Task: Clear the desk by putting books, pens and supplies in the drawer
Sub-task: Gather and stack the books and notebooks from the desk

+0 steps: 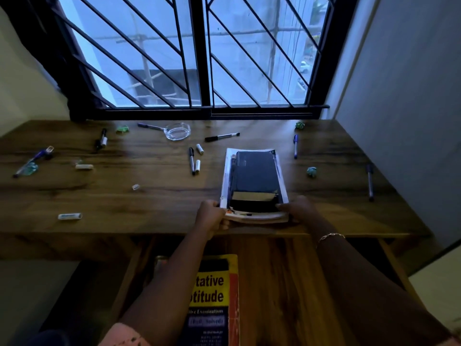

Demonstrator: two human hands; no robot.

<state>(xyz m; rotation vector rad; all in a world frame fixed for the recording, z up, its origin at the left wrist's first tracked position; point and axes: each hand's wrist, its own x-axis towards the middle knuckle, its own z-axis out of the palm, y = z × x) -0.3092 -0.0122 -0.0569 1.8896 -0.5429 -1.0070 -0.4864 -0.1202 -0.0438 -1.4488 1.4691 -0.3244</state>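
Note:
A stack of books (254, 181), with a dark blue book on top of white ones, lies near the front edge of the wooden desk (149, 196). My left hand (212, 216) grips the stack's near left corner. My right hand (296, 208) holds its near right corner. Below the desk the drawer (287, 283) stands open, and a yellow and black book (214, 300) lies inside it on the left. Several pens, among them a black one (221, 137) and a blue one (295, 146), are scattered over the desk.
A glass ashtray (177, 131) sits at the back by the barred window. Marker caps (84, 167), a small white tube (69, 216) and crumpled green wrappers (311, 171) lie about. A pen (370, 182) rests near the grey wall on the right.

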